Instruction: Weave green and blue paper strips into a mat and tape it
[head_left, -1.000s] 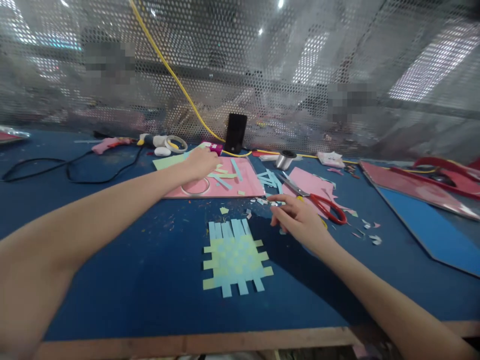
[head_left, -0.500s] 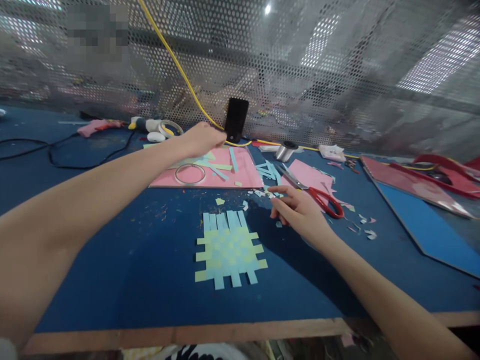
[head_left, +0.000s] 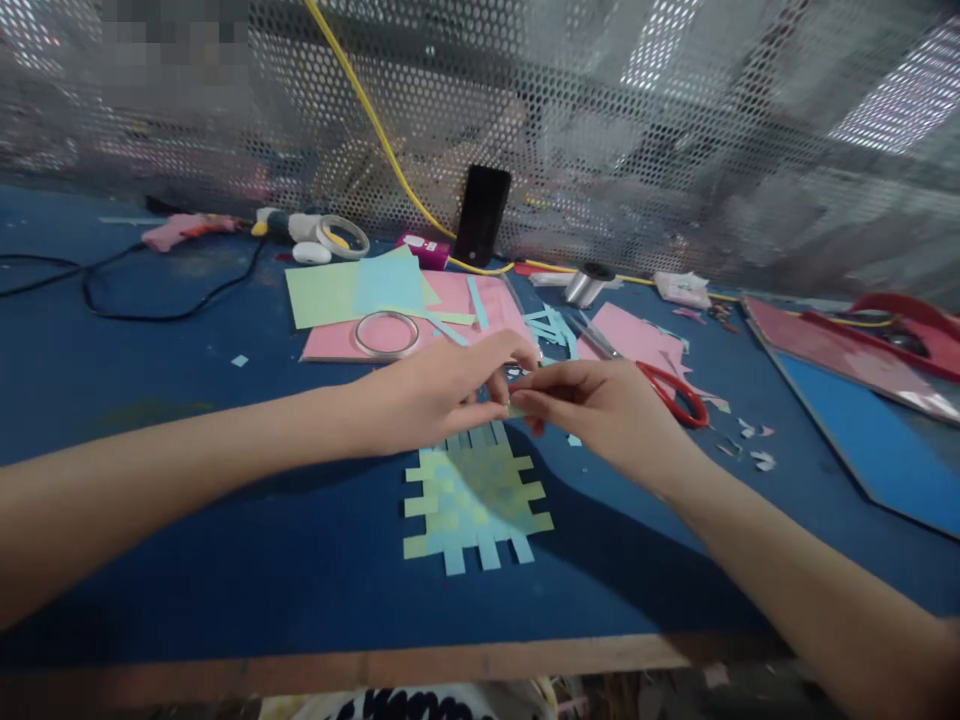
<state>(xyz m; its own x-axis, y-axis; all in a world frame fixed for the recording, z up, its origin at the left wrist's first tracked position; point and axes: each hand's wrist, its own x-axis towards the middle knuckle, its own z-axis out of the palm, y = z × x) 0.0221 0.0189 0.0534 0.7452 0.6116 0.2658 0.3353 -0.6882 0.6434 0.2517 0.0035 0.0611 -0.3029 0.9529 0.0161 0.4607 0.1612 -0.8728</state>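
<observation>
My left hand [head_left: 450, 392] and my right hand [head_left: 600, 402] meet above the table, fingertips pinched together. Between them is a small pale green paper piece [head_left: 517, 409], mostly hidden by the fingers. Just below lies a woven paper mat [head_left: 480, 498] of green and light blue strips, flat on the blue table, with strip ends sticking out on the sides I can see. My left hand covers part of its far edge. Red-handled scissors [head_left: 679, 395] rest beside my right hand, their blades partly open to view.
Behind my hands are a pink sheet [head_left: 330, 342], green and blue paper [head_left: 322, 293], a tape ring [head_left: 386, 334] and cut blue strips [head_left: 551, 328]. A phone [head_left: 482, 215] leans at the mesh wall, near a wire spool [head_left: 589, 284]. A glue gun [head_left: 187, 231] lies left; blue board [head_left: 862, 440], right.
My left hand has come back from the far side of the pink sheet to meet my right hand over the mat's far edge. Green and blue paper it covered now shows.
</observation>
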